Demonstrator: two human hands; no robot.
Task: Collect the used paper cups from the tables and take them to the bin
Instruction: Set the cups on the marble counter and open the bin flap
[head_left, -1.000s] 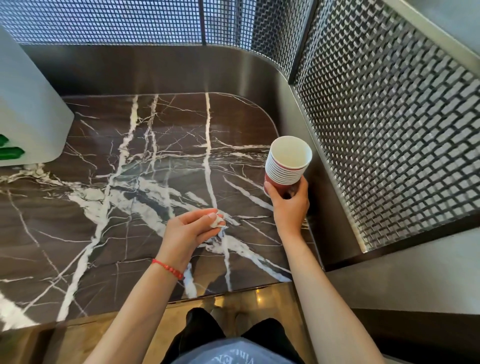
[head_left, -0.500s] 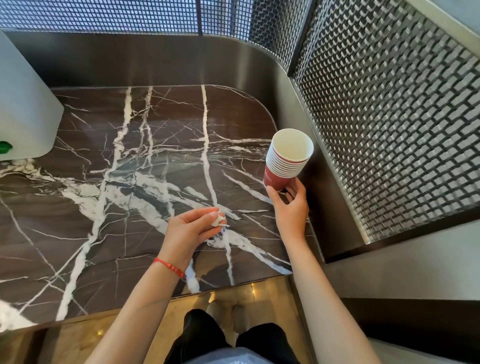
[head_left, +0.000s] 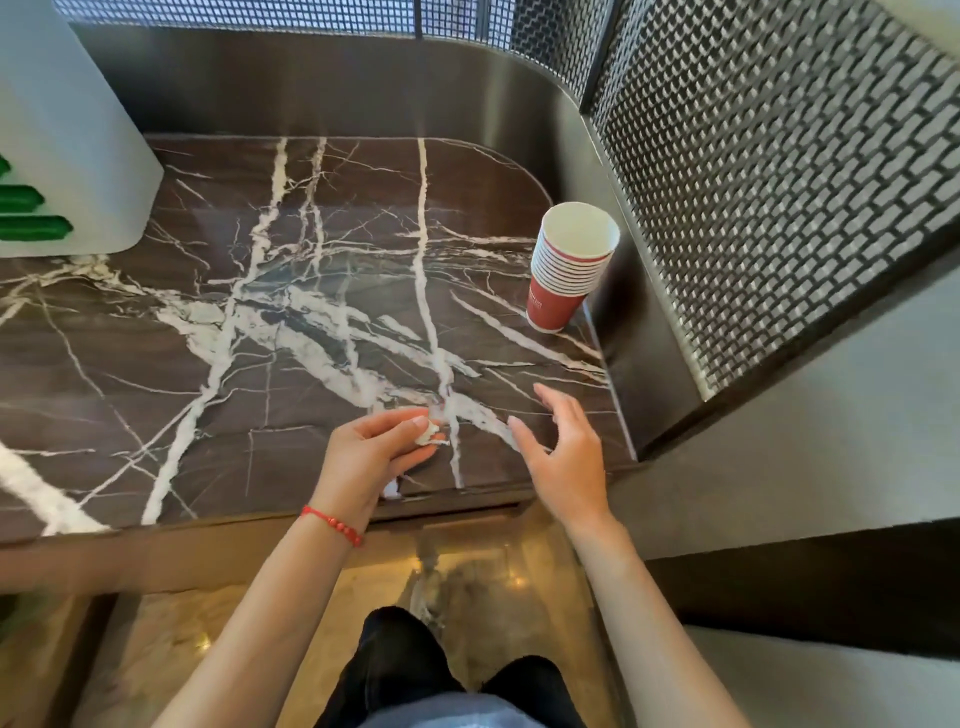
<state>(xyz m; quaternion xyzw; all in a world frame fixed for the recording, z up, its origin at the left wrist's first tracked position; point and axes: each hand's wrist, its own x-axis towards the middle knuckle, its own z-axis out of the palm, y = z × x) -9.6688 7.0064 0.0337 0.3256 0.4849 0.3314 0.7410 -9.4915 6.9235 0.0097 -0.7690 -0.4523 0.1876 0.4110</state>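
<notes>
Stack of nested red paper cups with white rims (head_left: 570, 266) stands alone at right edge of dark brown white-veined marble tabletop (head_left: 249, 322), beside metal wall. Right hand (head_left: 563, 457) well short of stack, fingers spread, holding nothing. Left hand (head_left: 376, 457) pinches small crumpled white paper scrap (head_left: 428, 432).

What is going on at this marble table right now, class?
A person is clearing up at a dark marble table. A nested stack of red paper cups stands on the table near its right edge, with no hand on it. The right hand hovers open nearer the person, while the left hand pinches a small white scrap of paper in its fingertips.
</notes>
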